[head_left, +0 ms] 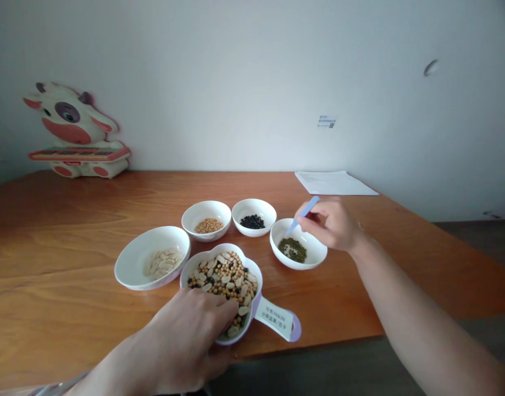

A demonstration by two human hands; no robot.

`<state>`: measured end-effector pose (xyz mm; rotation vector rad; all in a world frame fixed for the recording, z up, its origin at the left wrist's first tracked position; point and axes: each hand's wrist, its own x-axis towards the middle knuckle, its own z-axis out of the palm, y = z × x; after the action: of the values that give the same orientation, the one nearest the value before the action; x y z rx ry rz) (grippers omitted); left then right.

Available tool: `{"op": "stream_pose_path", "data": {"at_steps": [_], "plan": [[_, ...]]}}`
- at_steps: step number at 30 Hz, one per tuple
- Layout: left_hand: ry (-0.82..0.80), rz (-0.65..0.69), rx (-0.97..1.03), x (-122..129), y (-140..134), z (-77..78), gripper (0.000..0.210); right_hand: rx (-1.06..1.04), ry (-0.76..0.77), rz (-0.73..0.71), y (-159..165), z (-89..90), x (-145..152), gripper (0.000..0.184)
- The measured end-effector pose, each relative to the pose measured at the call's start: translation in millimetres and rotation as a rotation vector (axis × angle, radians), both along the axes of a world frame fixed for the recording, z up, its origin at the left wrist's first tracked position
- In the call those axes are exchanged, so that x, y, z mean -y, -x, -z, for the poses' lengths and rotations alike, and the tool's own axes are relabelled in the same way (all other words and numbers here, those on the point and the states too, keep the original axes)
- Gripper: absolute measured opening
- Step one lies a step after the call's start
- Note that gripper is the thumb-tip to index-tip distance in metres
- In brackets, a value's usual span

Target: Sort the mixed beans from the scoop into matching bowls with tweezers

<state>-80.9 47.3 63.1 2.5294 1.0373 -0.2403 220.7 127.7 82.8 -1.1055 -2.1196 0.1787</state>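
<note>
My right hand (pixel 328 224) is closed around light-blue plastic tweezers (pixel 305 212), whose tip points down into a white bowl of green mung beans (pixel 292 251). At the near side, my left hand (pixel 194 330) grips the rim of a white and lilac handled bowl (pixel 258 280), fingers over its edge; the fingertips are partly hidden. That bowl contains mixed soybeans, black beans and pale flat seeds or nuts (pixel 225 279). Around it stand a bowl of pale flat seeds (pixel 164 264), a bowl of soybeans (pixel 208 225) and a bowl of black beans (pixel 253 221).
All the bowls rest on a brown wooden table (pixel 71 236). White papers (pixel 337 182) lie at the back right edge. A cow-shaped toy keyboard (pixel 79 132) sits at the back left, against the pale wall (pixel 219 82). The labelled bowl handle (pixel 277 319) points right, near the front edge.
</note>
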Motion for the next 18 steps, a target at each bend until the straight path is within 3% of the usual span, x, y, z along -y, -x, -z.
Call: {"op": "stream_pose_path", "data": {"at_steps": [2, 7, 18], "plan": [[0.018, -0.006, -0.013, 0, 0, 0.1, 0.01, -0.01, -0.021, -0.076, -16, 7.8, 4, 0.024], [0.045, -0.029, -0.043, -1, -1, 3.9, 0.013, 0.029, 0.041, -0.104, -30, 23.6, 7, 0.022], [0.007, -0.031, 0.01, 1, 5, 15.3, 0.015, 0.158, 0.08, -0.051, -21, 24.4, 7, 0.027]]}}
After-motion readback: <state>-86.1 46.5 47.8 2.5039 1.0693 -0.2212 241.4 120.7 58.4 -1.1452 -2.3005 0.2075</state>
